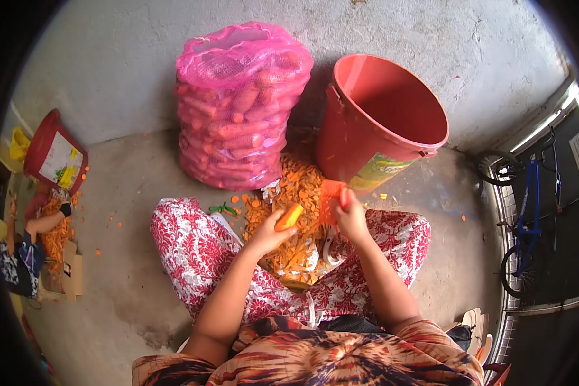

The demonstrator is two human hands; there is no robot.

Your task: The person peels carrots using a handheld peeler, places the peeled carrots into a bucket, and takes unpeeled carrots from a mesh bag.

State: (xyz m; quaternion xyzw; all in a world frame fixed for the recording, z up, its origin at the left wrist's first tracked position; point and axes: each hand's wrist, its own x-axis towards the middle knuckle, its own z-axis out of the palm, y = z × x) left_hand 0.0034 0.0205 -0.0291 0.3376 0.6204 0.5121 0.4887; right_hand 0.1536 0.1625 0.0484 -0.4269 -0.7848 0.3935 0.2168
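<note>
My left hand point(268, 235) is closed around a peeled, bright orange piece of carrot point(289, 217), its thick end pointing up and to the right. My right hand point(352, 222) grips the red handle point(345, 198) of a tool. Beside that handle is a flat orange-red piece point(330, 196); whether it belongs to the tool I cannot tell. Both hands are above a heap of carrot peelings and cut bits point(296, 177) on the floor between my crossed legs. The two hands are apart.
Ahead stands a pink mesh sack point(241, 122) full of carrots, with a tall red bin point(367, 135) to its right. A green-handled item point(224, 209) lies by my left knee. Far left, another person's leg point(48, 222) shows near a second red bin point(56, 154). A blue bicycle point(531, 193) stands right.
</note>
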